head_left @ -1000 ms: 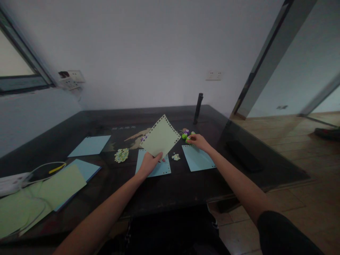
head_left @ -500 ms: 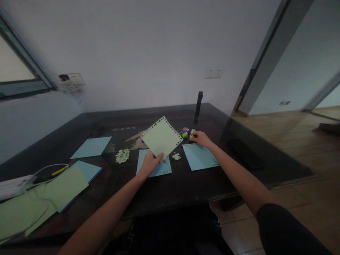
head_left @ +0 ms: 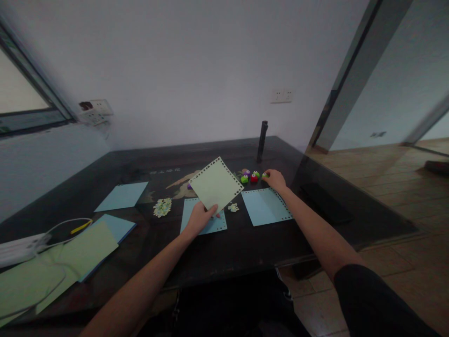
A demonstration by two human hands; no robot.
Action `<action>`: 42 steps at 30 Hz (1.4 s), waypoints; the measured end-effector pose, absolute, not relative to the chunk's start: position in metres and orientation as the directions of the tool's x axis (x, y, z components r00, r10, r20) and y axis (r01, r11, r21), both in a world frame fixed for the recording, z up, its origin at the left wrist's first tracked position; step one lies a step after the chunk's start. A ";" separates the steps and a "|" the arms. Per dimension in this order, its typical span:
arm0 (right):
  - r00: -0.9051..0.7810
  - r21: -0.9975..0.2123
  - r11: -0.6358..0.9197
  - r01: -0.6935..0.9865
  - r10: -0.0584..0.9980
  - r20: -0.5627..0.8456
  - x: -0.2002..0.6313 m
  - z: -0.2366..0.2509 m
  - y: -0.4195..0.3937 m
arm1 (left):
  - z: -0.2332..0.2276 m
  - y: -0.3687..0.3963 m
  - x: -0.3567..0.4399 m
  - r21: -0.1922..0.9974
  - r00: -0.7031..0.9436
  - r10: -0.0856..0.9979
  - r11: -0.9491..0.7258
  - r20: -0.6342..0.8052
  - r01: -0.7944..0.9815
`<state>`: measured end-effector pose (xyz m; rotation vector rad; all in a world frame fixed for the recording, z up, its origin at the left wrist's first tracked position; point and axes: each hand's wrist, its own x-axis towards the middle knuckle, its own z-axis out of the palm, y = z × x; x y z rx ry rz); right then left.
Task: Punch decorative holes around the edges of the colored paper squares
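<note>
My left hand [head_left: 199, 219] pinches the lower corner of a pale green sheet of paper [head_left: 216, 183], tilted above the table. Two of the sheet's upper edges carry rows of small punched holes. A blue sheet [head_left: 214, 226] with punched edges lies partly hidden below it. My right hand [head_left: 275, 179] has its fingertips closed on a small green craft punch [head_left: 265, 175]. Left of it stand several similar punches: a red one [head_left: 254, 178], a green one [head_left: 244, 179] and a purple one [head_left: 247, 172]. Nearer me lies another hole-edged blue sheet [head_left: 264, 208], partly under my right forearm.
Paper cut-outs lie in a large pile [head_left: 162, 208] and a small pile [head_left: 233, 207]. At left are a blue sheet [head_left: 122, 195], stacked green paper [head_left: 87, 250], a white power strip [head_left: 21, 249] and its cable. A black upright post [head_left: 262, 142] stands at the back.
My right hand has moved right with the green punch, away from the cluster, uncovering the red punch. The pale green sheet in my left hand has shifted slightly right and down.
</note>
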<state>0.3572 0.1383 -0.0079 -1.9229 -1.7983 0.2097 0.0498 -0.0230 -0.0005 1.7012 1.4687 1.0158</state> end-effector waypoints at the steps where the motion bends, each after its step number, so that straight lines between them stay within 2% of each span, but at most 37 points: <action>1: 0.124 -0.443 -0.014 0.897 0.967 0.221 0.354 -0.009 0.139 | 0.000 -0.024 0.050 0.867 0.068 0.988 -0.151 0.135 0.475; 13: 0.070 -0.369 0.029 0.929 0.965 0.252 0.335 -0.015 0.136 | 0.004 -0.026 0.052 0.866 0.096 0.985 -0.169 0.141 0.470; 27: 0.054 -0.369 0.040 0.928 0.969 0.240 0.337 -0.010 0.132 | 0.001 -0.024 0.050 0.894 0.105 0.987 -0.158 0.125 0.418; 30: 0.045 -0.372 0.078 0.925 0.949 0.311 0.335 -0.001 0.127 | 0.000 -0.022 0.050 0.890 0.105 0.986 -0.159 0.126 0.428; 33: -0.026 -0.473 0.238 0.849 0.911 0.412 0.324 0.012 0.118 | -0.001 -0.020 0.049 0.892 0.117 0.986 -0.158 0.120 0.423; 36: -0.179 -0.720 0.403 0.565 0.912 0.369 0.302 0.023 0.105 | -0.003 -0.019 0.048 0.896 0.140 0.983 -0.166 0.118 0.411; 37: -0.238 -0.807 0.400 0.435 0.915 0.326 0.294 0.026 0.100 | -0.004 -0.020 0.048 0.898 0.153 0.981 -0.172 0.119 0.406; 39: -0.305 -0.905 0.340 0.256 0.917 0.258 0.281 0.029 0.091 | -0.004 -0.021 0.048 0.904 0.190 0.976 -0.176 0.108 0.390; 42: -0.294 -0.947 0.275 0.164 0.930 0.219 0.271 0.030 0.083 | -0.003 -0.021 0.048 0.919 0.244 0.966 -0.166 0.079 0.358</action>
